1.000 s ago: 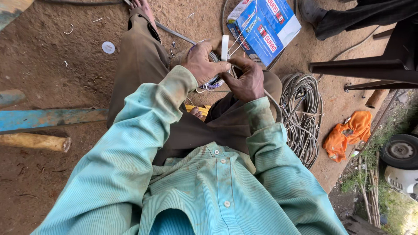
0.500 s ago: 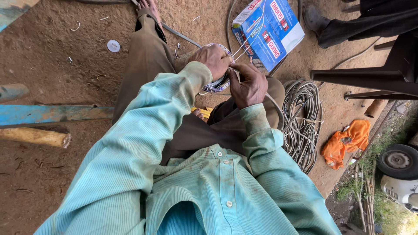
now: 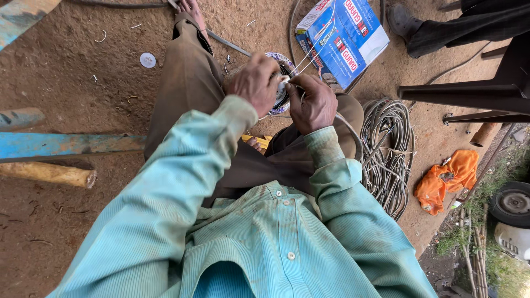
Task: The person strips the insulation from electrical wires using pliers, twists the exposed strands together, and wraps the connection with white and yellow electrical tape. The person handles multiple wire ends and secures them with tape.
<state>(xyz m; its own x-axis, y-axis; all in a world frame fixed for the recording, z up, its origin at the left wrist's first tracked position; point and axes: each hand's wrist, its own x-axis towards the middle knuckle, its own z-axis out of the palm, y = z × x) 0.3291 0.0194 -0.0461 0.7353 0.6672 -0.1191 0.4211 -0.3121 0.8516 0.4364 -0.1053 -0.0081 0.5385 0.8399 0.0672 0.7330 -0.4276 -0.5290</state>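
Bare dirt ground (image 3: 66,72) lies under a seated person. Above the knees, the left hand (image 3: 255,83) is closed around a small round spool (image 3: 281,91), while the right hand (image 3: 313,102) pinches thin white wires (image 3: 309,52) at its rim. A blue carton (image 3: 342,38) and a cable coil (image 3: 389,154) lie nearby. Judging from this, steady tension and a firmly braced spool would keep the strands neat.

A pale teal shirt (image 3: 265,243) with fine stripes fills the lower frame. Brown trousers (image 3: 187,88) lie above it. Upper right sits a blue, white and red box (image 3: 345,41). An orange cloth (image 3: 444,179) lies right, a blue-painted plank (image 3: 66,146) left, on reddish-brown dirt floor (image 3: 83,72).
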